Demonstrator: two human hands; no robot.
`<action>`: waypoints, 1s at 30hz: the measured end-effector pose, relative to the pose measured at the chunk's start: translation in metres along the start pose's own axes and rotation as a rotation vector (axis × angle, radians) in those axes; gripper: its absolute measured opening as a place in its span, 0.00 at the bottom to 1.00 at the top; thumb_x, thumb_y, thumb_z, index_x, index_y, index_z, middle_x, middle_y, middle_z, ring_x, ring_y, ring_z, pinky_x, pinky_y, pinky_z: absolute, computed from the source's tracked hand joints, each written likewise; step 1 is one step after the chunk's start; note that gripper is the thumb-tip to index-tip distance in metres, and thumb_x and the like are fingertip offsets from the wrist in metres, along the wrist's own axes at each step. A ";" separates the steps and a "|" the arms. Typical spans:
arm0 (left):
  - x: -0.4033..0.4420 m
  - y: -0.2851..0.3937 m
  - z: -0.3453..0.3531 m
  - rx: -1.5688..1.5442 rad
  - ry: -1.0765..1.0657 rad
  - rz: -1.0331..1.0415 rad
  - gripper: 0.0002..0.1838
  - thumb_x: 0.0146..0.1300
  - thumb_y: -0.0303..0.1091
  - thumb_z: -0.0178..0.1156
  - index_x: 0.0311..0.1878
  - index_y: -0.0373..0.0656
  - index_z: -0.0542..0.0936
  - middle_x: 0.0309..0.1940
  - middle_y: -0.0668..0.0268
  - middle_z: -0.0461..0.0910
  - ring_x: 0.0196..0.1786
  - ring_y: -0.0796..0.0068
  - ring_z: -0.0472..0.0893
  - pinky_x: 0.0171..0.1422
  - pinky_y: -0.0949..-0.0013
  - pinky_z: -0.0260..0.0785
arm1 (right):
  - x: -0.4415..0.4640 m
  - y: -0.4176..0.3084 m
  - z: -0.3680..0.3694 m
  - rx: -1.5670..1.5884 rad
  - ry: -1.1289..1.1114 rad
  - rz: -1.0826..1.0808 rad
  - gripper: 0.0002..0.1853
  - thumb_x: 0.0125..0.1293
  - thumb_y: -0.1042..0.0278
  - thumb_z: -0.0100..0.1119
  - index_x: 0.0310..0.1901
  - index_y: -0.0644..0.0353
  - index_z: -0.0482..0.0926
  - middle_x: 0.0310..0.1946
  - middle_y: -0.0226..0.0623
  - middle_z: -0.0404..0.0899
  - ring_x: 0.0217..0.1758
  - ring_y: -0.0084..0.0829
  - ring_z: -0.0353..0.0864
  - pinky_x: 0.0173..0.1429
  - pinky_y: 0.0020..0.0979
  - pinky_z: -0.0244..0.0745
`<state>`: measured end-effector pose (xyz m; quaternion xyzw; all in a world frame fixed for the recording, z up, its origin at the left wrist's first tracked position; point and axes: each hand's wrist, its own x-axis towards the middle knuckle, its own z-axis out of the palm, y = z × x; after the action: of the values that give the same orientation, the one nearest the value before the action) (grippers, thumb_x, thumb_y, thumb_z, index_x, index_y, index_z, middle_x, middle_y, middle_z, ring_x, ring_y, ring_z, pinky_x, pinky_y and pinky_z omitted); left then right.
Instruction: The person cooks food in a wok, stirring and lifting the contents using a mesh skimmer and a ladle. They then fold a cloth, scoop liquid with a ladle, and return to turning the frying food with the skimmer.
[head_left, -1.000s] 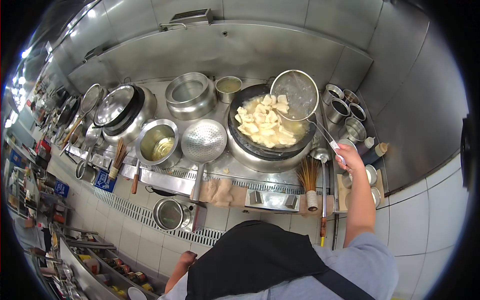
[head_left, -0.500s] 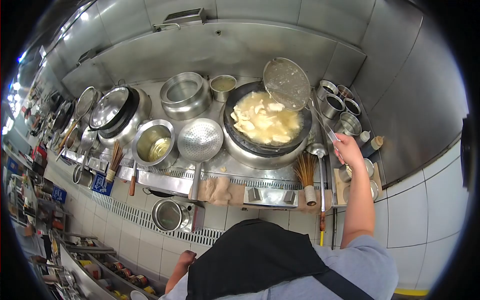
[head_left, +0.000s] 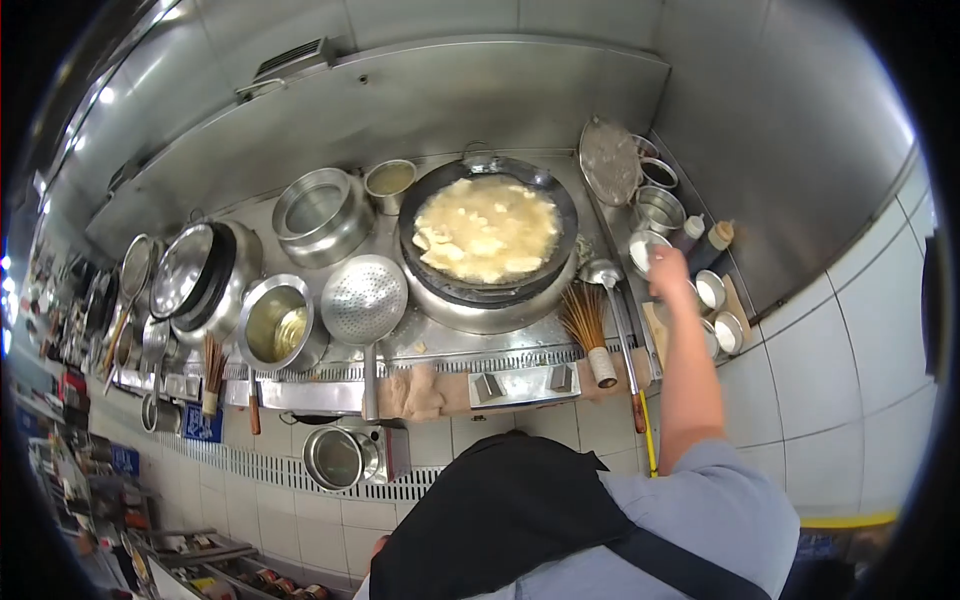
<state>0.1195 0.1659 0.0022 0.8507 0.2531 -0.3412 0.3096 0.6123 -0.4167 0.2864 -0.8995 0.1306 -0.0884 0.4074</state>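
Note:
My right hand [head_left: 668, 268] is closed at the rim of a small white-looking bowl [head_left: 646, 252] beside the wok. A round mesh strainer [head_left: 610, 160] leans at the back right, over the seasoning pots and out of my hand. In the black wok [head_left: 408, 225], pale pieces of food [head_left: 485, 230] lie in cloudy, bubbling liquid. Only a sliver of my left hand [head_left: 379, 546] shows beside the black apron; its fingers are hidden.
Sauce bottles [head_left: 718, 237] and small bowls [head_left: 728, 332] stand on the right. A ladle [head_left: 602, 274] and a bamboo brush [head_left: 588, 325] lie right of the wok. Left are a perforated skimmer [head_left: 365, 300], a deep pot [head_left: 278, 322] and a lidded wok [head_left: 185, 270].
The mesh strainer has gone from my right hand over the wok to the back right. My right hand has moved to the small bowl. The view has shifted; my left hand is mostly hidden.

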 end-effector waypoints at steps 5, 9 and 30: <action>0.008 0.008 -0.008 -0.016 0.008 -0.008 0.16 0.57 0.45 0.55 0.42 0.45 0.81 0.41 0.54 0.80 0.48 0.52 0.78 0.54 0.58 0.71 | -0.003 0.024 0.040 -0.312 -0.034 -0.029 0.14 0.59 0.72 0.45 0.40 0.68 0.78 0.32 0.60 0.78 0.36 0.54 0.80 0.41 0.44 0.74; -0.001 0.037 -0.026 -0.078 0.025 -0.043 0.16 0.57 0.45 0.55 0.42 0.45 0.81 0.40 0.54 0.80 0.47 0.52 0.79 0.54 0.58 0.71 | -0.047 -0.024 -0.018 -0.269 0.157 -0.330 0.11 0.59 0.71 0.50 0.41 0.66 0.77 0.30 0.56 0.78 0.36 0.49 0.80 0.42 0.40 0.73; -0.032 0.105 -0.059 -0.406 0.115 -0.205 0.17 0.57 0.45 0.56 0.43 0.44 0.79 0.36 0.55 0.81 0.46 0.52 0.79 0.54 0.57 0.71 | -0.099 -0.113 0.052 -0.144 -0.096 -0.437 0.15 0.61 0.73 0.48 0.50 0.61 0.76 0.35 0.57 0.77 0.42 0.55 0.76 0.45 0.42 0.72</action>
<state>0.1909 0.1287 0.0966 0.7587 0.4191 -0.2638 0.4232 0.5499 -0.2781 0.3326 -0.9363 -0.0808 -0.1220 0.3193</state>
